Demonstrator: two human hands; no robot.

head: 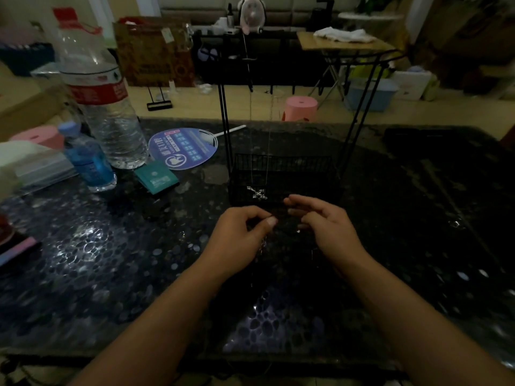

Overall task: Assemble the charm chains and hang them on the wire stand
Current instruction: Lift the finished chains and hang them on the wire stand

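Presently, your left hand (pixel 245 235) pinched a thin chain (pixel 263 243) between thumb and forefinger, its length hanging below the fingers over the dark table (pixel 111 260). Your right hand (pixel 320 221) was just beside it, fingers loosely curled; whether it held anything could not be told in the dim light. Both hands were just in front of the wire stand (pixel 281 174), where two fine chains (pixel 260 151) hung into its basket.
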